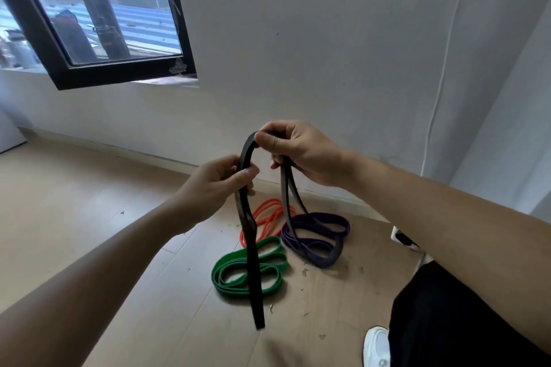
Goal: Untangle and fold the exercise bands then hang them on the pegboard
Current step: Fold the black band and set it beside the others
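Pale wooden floor runs to a white wall with a dark-framed window; on it lie an orange band, a green band and a purple band, close together. Above them both hands hold a black band arched between them; the left hand grips one hanging side with curled fingers; the right hand pinches the arch's top, strands dangling below.

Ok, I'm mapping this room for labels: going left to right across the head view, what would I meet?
Window → left hand → right hand, both gripping the black band → white power strip by the wall.
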A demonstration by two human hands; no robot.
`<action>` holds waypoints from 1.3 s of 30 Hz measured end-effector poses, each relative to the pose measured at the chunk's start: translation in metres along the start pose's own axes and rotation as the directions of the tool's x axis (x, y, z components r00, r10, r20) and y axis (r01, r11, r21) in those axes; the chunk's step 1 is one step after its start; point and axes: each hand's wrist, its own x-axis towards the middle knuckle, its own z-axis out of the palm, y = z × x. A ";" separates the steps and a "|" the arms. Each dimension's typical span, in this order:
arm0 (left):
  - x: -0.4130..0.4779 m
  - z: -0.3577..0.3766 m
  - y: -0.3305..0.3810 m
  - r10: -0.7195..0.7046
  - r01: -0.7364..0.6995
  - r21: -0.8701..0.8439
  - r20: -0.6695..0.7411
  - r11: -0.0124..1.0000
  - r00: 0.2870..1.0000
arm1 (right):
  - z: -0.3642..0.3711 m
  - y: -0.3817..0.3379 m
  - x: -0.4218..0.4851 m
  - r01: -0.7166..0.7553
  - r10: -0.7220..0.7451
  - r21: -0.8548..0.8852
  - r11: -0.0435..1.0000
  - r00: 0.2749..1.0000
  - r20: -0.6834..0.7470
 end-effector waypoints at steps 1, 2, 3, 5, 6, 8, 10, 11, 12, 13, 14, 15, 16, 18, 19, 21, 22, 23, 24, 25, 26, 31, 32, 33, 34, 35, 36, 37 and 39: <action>0.001 0.000 -0.001 -0.007 0.007 -0.003 0.016 1.000 1.000 | -0.001 -0.005 -0.001 0.014 -0.013 0.026 1.000 0.999 -0.031; 0.001 0.000 -0.003 -0.010 0.010 -0.001 0.034 1.000 0.999 | -0.003 -0.010 -0.002 0.024 -0.020 0.064 0.998 0.997 -0.073; 0.001 0.001 -0.006 -0.013 0.012 0.007 0.054 1.000 0.998 | -0.006 -0.014 -0.003 0.034 -0.021 0.109 0.993 0.993 -0.119; -0.001 0.004 -0.011 -0.029 0.025 0.047 0.092 0.999 0.995 | -0.016 -0.021 -0.004 0.054 -0.010 0.215 0.975 0.980 -0.201; -0.001 0.005 -0.013 -0.043 0.036 0.068 0.107 0.997 0.993 | -0.022 -0.024 -0.005 0.067 -0.002 0.274 0.960 0.974 -0.228; -0.002 0.005 -0.016 -0.058 0.047 0.093 0.122 0.995 0.991 | -0.035 -0.027 -0.006 0.088 0.017 0.368 0.926 0.962 -0.271; -0.001 0.002 -0.016 -0.047 0.038 0.096 0.092 0.995 0.995 | -0.048 -0.024 -0.007 0.089 0.045 0.404 0.911 0.949 -0.311; -0.001 0.001 -0.016 -0.035 0.030 0.090 0.060 0.996 0.998 | -0.053 -0.020 -0.007 0.078 0.064 0.404 0.911 0.943 -0.326; -0.001 0.000 -0.015 -0.024 0.022 0.084 0.024 0.996 0.999 | -0.058 -0.015 -0.008 0.060 0.084 0.399 0.915 0.939 -0.334; -0.001 -0.001 -0.015 -0.014 0.015 0.080 -0.009 0.997 1.000 | -0.064 -0.010 -0.009 0.036 0.104 0.390 0.920 0.938 -0.332; -0.002 -0.003 -0.014 -0.007 0.010 0.079 -0.038 0.997 0.999 | -0.068 -0.004 -0.010 0.008 0.121 0.373 0.928 0.940 -0.319; -0.002 -0.004 -0.015 -0.002 0.007 0.078 -0.066 0.997 0.998 | -0.073 0.001 -0.011 -0.026 0.137 0.347 0.938 0.944 -0.301; -0.003 -0.007 -0.015 0.003 0.004 0.072 -0.096 0.997 0.995 | -0.077 0.005 -0.013 -0.061 0.153 0.313 0.948 0.948 -0.280; -0.003 -0.011 -0.017 0.012 -0.004 0.053 -0.151 0.999 0.988 | -0.084 0.014 -0.016 -0.124 0.180 0.244 0.962 0.958 -0.223; -0.004 -0.013 -0.017 0.016 -0.008 0.048 -0.171 0.999 0.985 | -0.087 0.017 -0.018 -0.157 0.196 0.201 0.967 0.963 -0.187; -0.003 -0.016 -0.015 0.022 -0.015 0.039 -0.202 0.999 0.979 | -0.092 0.025 -0.021 -0.240 0.244 0.049 0.970 0.964 -0.105; -0.002 -0.017 -0.014 0.030 -0.023 0.033 -0.219 0.999 0.975 | -0.093 0.030 -0.023 -0.289 0.285 -0.055 0.956 0.957 -0.057; -0.002 -0.018 -0.013 0.039 -0.034 0.025 -0.235 0.999 0.971 | -0.093 0.035 -0.024 -0.330 0.334 -0.167 0.929 0.943 -0.003; -0.001 -0.018 -0.012 0.048 -0.045 0.020 -0.246 0.999 0.968 | -0.091 0.040 -0.024 -0.355 0.381 -0.273 0.894 0.923 0.049; 0.000 -0.018 -0.010 0.056 -0.053 0.016 -0.252 0.998 0.966 | -0.087 0.044 -0.024 -0.366 0.424 -0.360 0.858 0.900 0.096; 0.000 -0.017 -0.007 0.060 -0.059 0.013 -0.253 0.998 0.966 | -0.082 0.048 -0.023 -0.367 0.460 -0.426 0.827 0.877 0.139; 0.001 -0.008 0.003 0.044 -0.057 -0.054 -0.214 0.997 0.976 | -0.045 0.058 -0.018 -0.304 0.494 -0.516 0.801 0.823 0.281; 0.001 -0.007 0.004 0.041 -0.057 -0.071 -0.207 0.996 0.977 | -0.038 0.057 -0.017 -0.288 0.469 -0.493 0.821 0.832 0.296; 0.000 -0.006 0.005 0.041 -0.058 -0.080 -0.196 0.995 0.980 | -0.031 0.056 -0.015 -0.274 0.438 -0.457 0.846 0.847 0.303; 0.000 -0.005 0.006 0.043 -0.058 -0.080 -0.177 0.995 0.983 | -0.026 0.054 -0.013 -0.262 0.400 -0.410 0.874 0.866 0.301; -0.001 -0.005 0.006 0.045 -0.056 -0.073 -0.151 0.996 0.988 | -0.021 0.050 -0.011 -0.252 0.362 -0.355 0.900 0.886 0.291; -0.002 -0.004 0.005 0.046 -0.053 -0.060 -0.122 0.997 0.992 | -0.016 0.046 -0.008 -0.248 0.330 -0.292 0.924 0.902 0.278; -0.003 -0.004 0.004 0.044 -0.048 -0.042 -0.096 0.998 0.994 | -0.013 0.040 -0.005 -0.248 0.303 -0.218 0.944 0.915 0.268; -0.004 -0.002 0.002 0.039 -0.039 0.005 -0.070 0.999 0.997 | -0.006 0.029 0.000 -0.246 0.261 -0.089 0.965 0.933 0.248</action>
